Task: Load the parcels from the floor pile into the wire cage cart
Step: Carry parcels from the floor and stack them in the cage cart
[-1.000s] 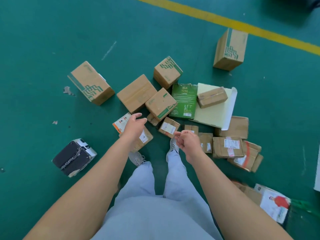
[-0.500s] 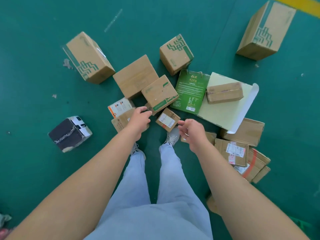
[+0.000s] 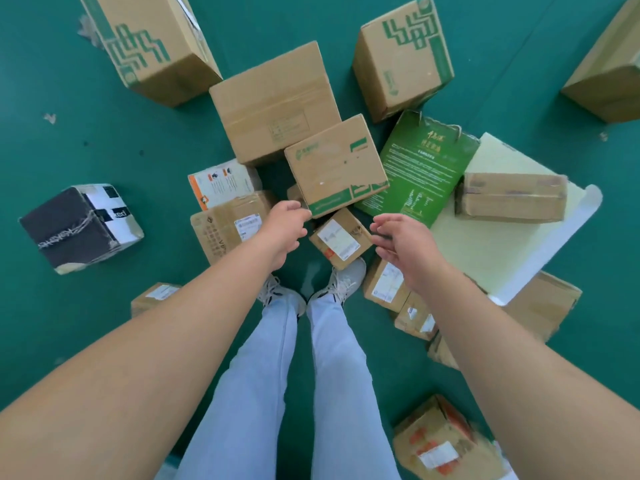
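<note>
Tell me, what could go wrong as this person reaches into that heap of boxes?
The green-striped box leans on smaller parcels; if the left hand and right hand, both open and empty, pull out the small labelled box beneath its edge, it may tip. Parcels also crowd the white shoes, so a step sideways could trip the person. The wire cage cart is out of view, so each load probably means turning among these boxes.

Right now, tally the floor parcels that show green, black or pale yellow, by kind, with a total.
Brown cardboard cartons with green print: 3
Green paper bag: 1
Black-and-white wrapped box: 1
Pale yellow flat packet: 1
Total: 6
</note>
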The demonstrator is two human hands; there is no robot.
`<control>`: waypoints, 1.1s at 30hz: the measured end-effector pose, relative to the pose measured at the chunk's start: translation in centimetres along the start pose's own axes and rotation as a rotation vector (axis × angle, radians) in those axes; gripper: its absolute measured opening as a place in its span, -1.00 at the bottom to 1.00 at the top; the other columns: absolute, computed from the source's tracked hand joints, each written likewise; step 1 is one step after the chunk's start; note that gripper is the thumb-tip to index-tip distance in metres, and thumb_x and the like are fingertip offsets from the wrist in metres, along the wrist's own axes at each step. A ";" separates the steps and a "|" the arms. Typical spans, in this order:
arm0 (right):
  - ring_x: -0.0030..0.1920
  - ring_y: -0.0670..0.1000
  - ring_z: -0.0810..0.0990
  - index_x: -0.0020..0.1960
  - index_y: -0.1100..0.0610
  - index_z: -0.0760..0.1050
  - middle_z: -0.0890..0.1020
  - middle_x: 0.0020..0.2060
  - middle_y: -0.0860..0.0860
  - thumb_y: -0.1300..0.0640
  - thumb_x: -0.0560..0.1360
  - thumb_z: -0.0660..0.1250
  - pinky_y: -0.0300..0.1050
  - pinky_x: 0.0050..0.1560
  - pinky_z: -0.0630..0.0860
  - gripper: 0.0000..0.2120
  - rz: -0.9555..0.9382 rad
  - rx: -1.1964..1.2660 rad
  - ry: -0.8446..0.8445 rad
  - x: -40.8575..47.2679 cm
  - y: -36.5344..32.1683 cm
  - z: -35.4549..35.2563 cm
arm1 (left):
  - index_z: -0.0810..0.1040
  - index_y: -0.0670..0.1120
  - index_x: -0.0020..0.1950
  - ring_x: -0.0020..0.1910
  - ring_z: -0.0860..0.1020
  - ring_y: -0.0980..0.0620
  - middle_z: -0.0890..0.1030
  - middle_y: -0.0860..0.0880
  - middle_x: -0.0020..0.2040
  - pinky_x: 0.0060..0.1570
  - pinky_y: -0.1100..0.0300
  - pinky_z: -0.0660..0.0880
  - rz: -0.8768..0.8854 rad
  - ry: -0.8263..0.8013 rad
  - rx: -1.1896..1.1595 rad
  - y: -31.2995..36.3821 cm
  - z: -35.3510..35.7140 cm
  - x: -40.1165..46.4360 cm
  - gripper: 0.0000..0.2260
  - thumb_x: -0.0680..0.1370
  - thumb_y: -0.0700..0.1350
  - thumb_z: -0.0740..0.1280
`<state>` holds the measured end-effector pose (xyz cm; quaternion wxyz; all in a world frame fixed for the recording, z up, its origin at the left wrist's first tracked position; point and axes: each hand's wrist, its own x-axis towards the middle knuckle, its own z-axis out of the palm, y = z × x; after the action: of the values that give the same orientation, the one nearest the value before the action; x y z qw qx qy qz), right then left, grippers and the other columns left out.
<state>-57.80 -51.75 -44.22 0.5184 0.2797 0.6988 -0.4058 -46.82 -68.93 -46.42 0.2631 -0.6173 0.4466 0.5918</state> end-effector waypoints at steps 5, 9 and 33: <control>-0.07 -0.02 0.59 0.10 0.09 0.58 0.64 0.00 0.06 0.27 0.63 0.24 -0.08 0.07 0.63 -0.82 -0.085 -0.183 0.043 6.6 -0.4 2.9 | 0.29 -0.02 0.59 0.24 0.53 -0.02 0.48 -0.03 0.37 0.17 0.08 0.45 -0.015 0.003 -0.049 -1.0 -0.1 6.9 -0.56 0.70 -0.08 0.23; -0.07 -0.07 0.58 0.17 0.05 0.56 0.62 0.01 -0.06 0.24 0.62 0.26 -0.15 -0.06 0.57 -0.80 -0.230 -0.321 0.026 10.5 -1.9 6.5 | 0.29 -0.01 0.59 0.23 0.53 -0.01 0.50 -0.02 0.30 0.19 0.08 0.46 -0.009 0.030 -0.092 -1.1 -1.4 11.3 -0.56 0.70 -0.08 0.23; 0.19 0.05 0.53 0.43 0.04 0.41 0.56 0.20 -0.01 -0.08 0.61 0.35 0.00 0.28 0.47 -0.56 -0.268 -0.785 0.107 28.8 -13.1 20.1 | 0.01 -0.03 0.68 0.60 0.17 -0.08 0.14 -0.02 0.66 0.56 -0.14 0.19 0.156 0.162 -0.327 1.6 -14.6 30.4 -0.22 0.61 0.12 0.38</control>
<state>-67.23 -76.61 -70.63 0.4912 -0.0117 0.8567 -0.1571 -43.98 -89.39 -73.15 0.0758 -0.6609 0.4107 0.6236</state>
